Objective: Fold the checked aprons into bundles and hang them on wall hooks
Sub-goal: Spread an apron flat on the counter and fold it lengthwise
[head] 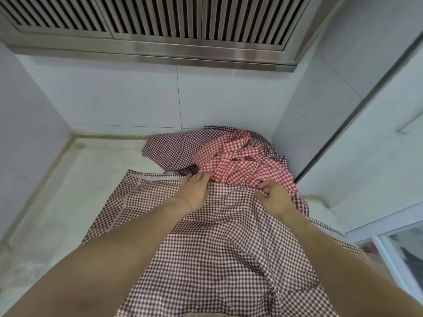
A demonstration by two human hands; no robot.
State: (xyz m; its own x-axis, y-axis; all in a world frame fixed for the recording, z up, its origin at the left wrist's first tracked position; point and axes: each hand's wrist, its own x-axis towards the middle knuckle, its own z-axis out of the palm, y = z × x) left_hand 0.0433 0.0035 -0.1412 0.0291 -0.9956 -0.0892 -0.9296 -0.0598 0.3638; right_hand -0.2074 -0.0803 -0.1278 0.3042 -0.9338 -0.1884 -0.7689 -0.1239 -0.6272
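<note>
A brown-and-white checked apron [212, 248] lies spread on the pale counter [75, 193] in front of me. My left hand [194, 191] lies flat on its far edge with the fingers stretched forward. My right hand [273, 196] pinches the same far edge further right, fingers curled into the cloth. Behind the hands a red checked apron [242, 163] lies crumpled with its straps tangled. A darker brown checked apron [171, 147] sits under it and to its left.
Grey tiled walls [137, 97] close the counter at the back and on both sides. A steel vent hood [160, 26] hangs overhead. A white cabinet edge and a glass-fronted unit [400, 245] stand at the right. No hooks are in view.
</note>
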